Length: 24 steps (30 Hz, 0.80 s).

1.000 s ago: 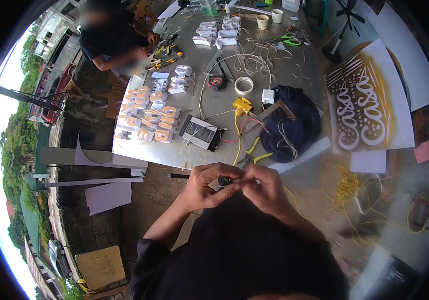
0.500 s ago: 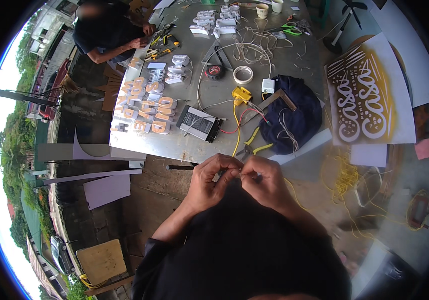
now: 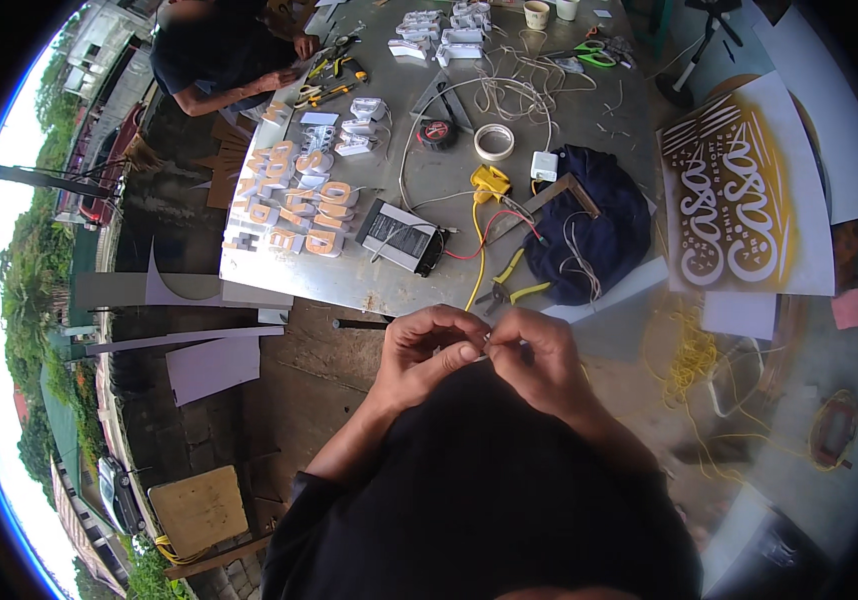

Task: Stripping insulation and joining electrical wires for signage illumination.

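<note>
My left hand (image 3: pixel 427 352) and my right hand (image 3: pixel 531 362) meet at their fingertips just off the table's near edge. Both are closed in a pinch around something tiny and pale, too small to make out. Just beyond the fingers lie pliers with yellow-green handles (image 3: pixel 521 293). Past them, a yellow cord leads to a yellow plug (image 3: pixel 490 182). A black-and-silver power supply box (image 3: pixel 399 236) with red and white wires sits to the left. On the right, a dark blue cloth (image 3: pixel 604 248) has a metal square (image 3: pixel 577 197) and thin white wires on it.
The metal table (image 3: pixel 334 292) holds block letters (image 3: pixel 324 228), a tape measure (image 3: pixel 437 134), a tape roll (image 3: pixel 494 142), white cable and green-handled scissors (image 3: pixel 597 53). A co-worker (image 3: pixel 219 55) works at the far left. A stencilled panel (image 3: pixel 749 190) and a tangled yellow cord (image 3: pixel 689 355) are at right.
My hands stay together, with the left thumb and fingers shifted slightly against the right fingertips. The whole view has moved a little. The co-worker's hands have also shifted slightly.
</note>
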Each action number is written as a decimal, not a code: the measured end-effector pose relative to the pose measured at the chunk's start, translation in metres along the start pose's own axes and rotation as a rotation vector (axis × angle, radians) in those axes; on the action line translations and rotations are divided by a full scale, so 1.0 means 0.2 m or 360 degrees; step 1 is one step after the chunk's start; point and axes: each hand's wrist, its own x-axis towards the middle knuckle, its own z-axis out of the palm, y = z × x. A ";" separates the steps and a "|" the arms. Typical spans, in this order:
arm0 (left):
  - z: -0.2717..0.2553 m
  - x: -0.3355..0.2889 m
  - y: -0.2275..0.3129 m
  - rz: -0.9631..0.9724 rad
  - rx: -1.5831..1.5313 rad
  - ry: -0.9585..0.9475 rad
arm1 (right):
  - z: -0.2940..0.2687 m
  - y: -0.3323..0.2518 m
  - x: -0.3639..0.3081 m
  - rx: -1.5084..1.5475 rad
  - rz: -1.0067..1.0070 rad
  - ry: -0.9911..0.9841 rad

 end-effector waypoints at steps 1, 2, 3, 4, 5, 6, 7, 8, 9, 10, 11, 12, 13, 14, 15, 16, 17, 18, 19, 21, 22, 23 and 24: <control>0.01 0.00 -0.01 0.0062 0.0189 0.0023 | 0.00 0.00 0.00 -0.0108 -0.0022 0.0034; 0.01 0.01 -0.01 0.0060 0.0186 0.0025 | -0.01 0.00 -0.01 -0.0217 -0.0044 0.0067; 0.02 0.01 -0.01 0.0050 0.0238 0.0063 | 0.00 0.01 -0.01 -0.0218 -0.0040 0.0065; 0.02 0.02 -0.02 0.0043 0.0291 0.0103 | 0.00 0.01 -0.01 -0.0319 -0.0123 0.0085; 0.03 0.03 -0.02 0.0043 0.0289 0.0106 | 0.00 0.01 -0.01 -0.0420 -0.0207 0.0105; 0.03 0.03 -0.02 0.0242 0.0672 0.0117 | 0.00 0.00 -0.02 -0.0421 -0.0207 0.0101; 0.03 0.04 -0.02 0.0443 0.1059 0.0128 | 0.00 -0.01 -0.02 -0.0391 -0.0077 0.0087; 0.04 0.05 -0.02 0.0446 0.1061 0.0130 | 0.00 -0.02 -0.02 -0.0361 0.0053 0.0073; 0.06 0.05 -0.03 0.0534 0.1193 0.0134 | 0.00 -0.02 -0.02 -0.0361 0.0049 0.0071; 0.07 0.05 -0.03 0.0623 0.1324 0.0134 | -0.01 -0.01 -0.03 -0.0272 0.0203 0.0082; 0.07 0.05 -0.04 0.0626 0.1326 0.0133 | -0.01 0.01 -0.03 -0.0182 0.0356 0.0093; 0.07 0.05 -0.06 0.0638 0.1344 0.0124 | -0.02 0.02 -0.04 -0.0181 0.0351 0.0094; 0.08 0.05 -0.07 0.0650 0.1359 0.0112 | -0.02 0.04 -0.06 -0.0153 0.0402 0.0085; 0.09 0.05 -0.07 0.0654 0.1360 0.0109 | -0.03 0.05 -0.07 -0.0125 0.0453 0.0076; 0.09 0.05 -0.06 0.0643 0.1401 0.0110 | -0.03 0.05 -0.06 -0.0126 0.0449 0.0079; 0.10 0.06 -0.05 0.0631 0.1443 0.0111 | -0.04 0.05 -0.06 -0.0245 0.0304 0.0110; 0.09 0.06 -0.06 0.0635 0.1444 0.0108 | -0.04 0.06 -0.06 -0.0364 0.0160 0.0140; 0.09 0.07 -0.07 0.0722 0.1558 0.0070 | -0.05 0.07 -0.05 -0.0364 0.0156 0.0143; 0.09 0.07 -0.08 0.0810 0.1674 0.0032 | -0.05 0.09 -0.04 -0.0480 0.0028 0.0160; 0.12 0.07 -0.08 0.0775 0.1725 0.0078 | -0.06 0.12 -0.03 -0.0594 -0.0104 0.0176; 0.13 0.07 -0.09 0.0735 0.1771 0.0125 | -0.06 0.13 -0.03 -0.0698 -0.0162 0.0170; 0.14 0.07 -0.09 0.0734 0.1773 0.0126 | -0.07 0.14 -0.03 -0.0802 -0.0220 0.0162; 0.14 0.06 -0.08 0.0657 0.1794 0.0108 | -0.07 0.14 -0.03 -0.0800 -0.0221 0.0161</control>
